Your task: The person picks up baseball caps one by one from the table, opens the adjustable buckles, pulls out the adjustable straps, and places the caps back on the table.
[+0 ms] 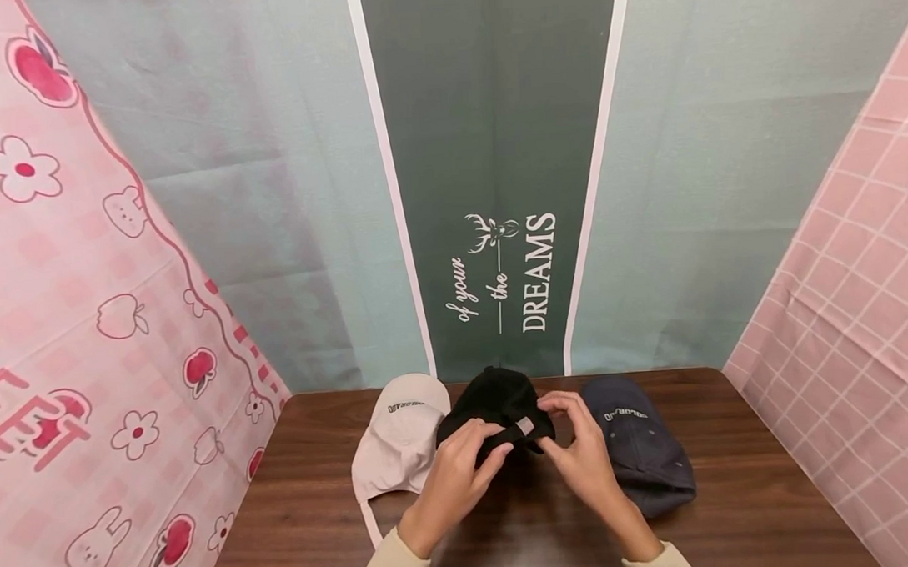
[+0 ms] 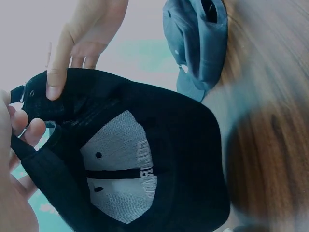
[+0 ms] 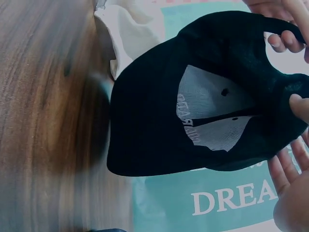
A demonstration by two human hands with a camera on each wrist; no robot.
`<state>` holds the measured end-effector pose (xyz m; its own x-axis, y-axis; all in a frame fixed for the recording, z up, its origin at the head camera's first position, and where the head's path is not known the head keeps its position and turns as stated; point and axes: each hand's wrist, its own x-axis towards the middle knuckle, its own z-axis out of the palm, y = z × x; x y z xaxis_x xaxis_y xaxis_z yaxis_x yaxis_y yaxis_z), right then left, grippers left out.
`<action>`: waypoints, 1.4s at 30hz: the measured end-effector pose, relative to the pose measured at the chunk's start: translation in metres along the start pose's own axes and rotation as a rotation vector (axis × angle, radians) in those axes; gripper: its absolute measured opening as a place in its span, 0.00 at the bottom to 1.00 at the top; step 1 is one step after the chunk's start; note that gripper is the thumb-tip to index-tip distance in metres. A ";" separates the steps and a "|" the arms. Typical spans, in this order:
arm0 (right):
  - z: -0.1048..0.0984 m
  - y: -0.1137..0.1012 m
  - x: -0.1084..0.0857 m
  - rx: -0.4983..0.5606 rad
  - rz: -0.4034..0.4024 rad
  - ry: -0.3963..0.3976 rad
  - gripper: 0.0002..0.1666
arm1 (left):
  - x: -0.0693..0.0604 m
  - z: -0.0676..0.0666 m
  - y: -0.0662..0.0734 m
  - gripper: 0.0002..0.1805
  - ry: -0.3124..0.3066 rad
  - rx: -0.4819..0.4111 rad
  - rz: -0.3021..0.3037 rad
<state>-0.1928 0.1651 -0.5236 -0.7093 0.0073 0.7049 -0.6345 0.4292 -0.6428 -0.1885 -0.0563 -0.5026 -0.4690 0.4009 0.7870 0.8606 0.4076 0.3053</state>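
Note:
A black cap (image 1: 496, 399) is held up between both hands, its strap end toward the person. The left hand (image 1: 455, 477) pinches the back strap at the cap's left side. Thumb and fingers of the right hand (image 1: 583, 456) grip the back edge on the right, beside a small pale tag (image 1: 525, 425). Both wrist views look into the cap: its hollow inside (image 2: 120, 166) shows a whitish front panel (image 3: 212, 108) with stitched lettering. In the left wrist view, fingertips poke through the opening above the strap.
On the brown wooden table (image 1: 304, 506), a white cap (image 1: 403, 435) lies to the left with its strap hanging toward the front. A dark blue cap (image 1: 643, 448) lies to the right. Printed cloths (image 1: 286, 197) stand behind and at both sides.

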 end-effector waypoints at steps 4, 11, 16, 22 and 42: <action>0.001 -0.003 0.003 -0.010 -0.019 0.053 0.22 | 0.006 -0.002 -0.001 0.10 0.011 0.007 0.020; 0.002 -0.008 0.010 0.058 -0.056 0.143 0.20 | 0.016 -0.006 -0.004 0.12 0.038 0.029 0.040; 0.003 -0.013 0.016 0.091 -0.106 0.181 0.22 | 0.019 -0.009 -0.004 0.12 0.050 0.026 0.048; 0.002 -0.018 0.019 0.116 -0.123 0.196 0.23 | 0.023 -0.012 -0.003 0.12 0.048 0.022 0.041; 0.001 -0.027 0.026 0.118 -0.141 0.185 0.24 | 0.025 -0.013 -0.004 0.12 -0.026 0.006 -0.039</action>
<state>-0.1947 0.1528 -0.4880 -0.5494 0.1248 0.8262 -0.7624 0.3298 -0.5567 -0.2008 -0.0584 -0.4777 -0.5073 0.4056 0.7603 0.8404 0.4281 0.3323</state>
